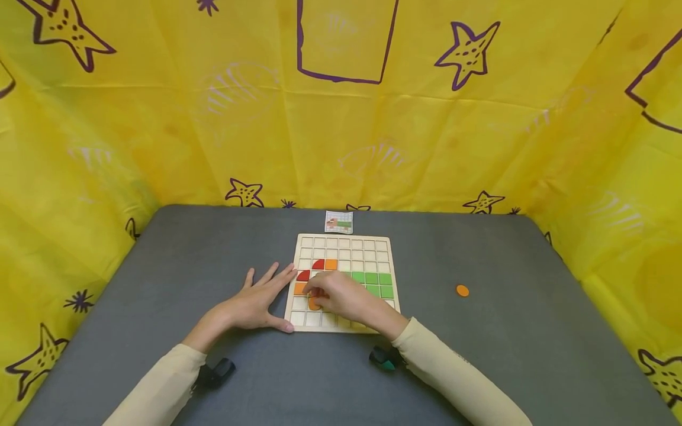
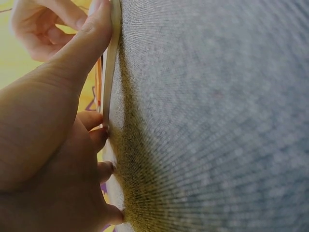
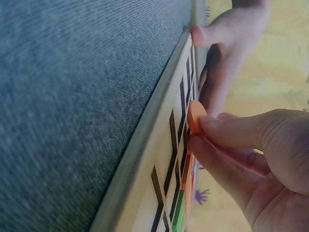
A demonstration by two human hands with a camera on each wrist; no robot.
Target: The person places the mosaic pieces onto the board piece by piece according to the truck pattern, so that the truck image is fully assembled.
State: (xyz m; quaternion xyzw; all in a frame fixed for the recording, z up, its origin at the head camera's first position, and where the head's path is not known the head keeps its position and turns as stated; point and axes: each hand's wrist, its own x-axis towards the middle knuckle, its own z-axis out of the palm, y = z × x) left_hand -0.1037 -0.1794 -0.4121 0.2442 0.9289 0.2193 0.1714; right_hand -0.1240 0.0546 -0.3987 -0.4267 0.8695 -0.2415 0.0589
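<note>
A wooden grid board (image 1: 343, 241) lies on the table, its cells partly filled with red quarter-round, orange square and green square (image 1: 372, 277) tiles. Between thumb and fingers my right hand (image 1: 348, 296) pinches a round orange tile (image 3: 195, 116), tilted at the board's lower left cells. The right wrist view shows the disc's edge close to the grid. My left hand (image 1: 254, 305) rests along the board's left side with fingers spread, thumb at the near left corner and fingertips by the left edge. The right hand hides several middle cells.
Another round orange tile (image 1: 462, 290) lies on the grey table (image 1: 176, 266) to the right of the board. A small printed pattern card (image 1: 338, 222) sits just behind the board. A yellow patterned cloth (image 1: 341, 130) hangs behind and at both sides.
</note>
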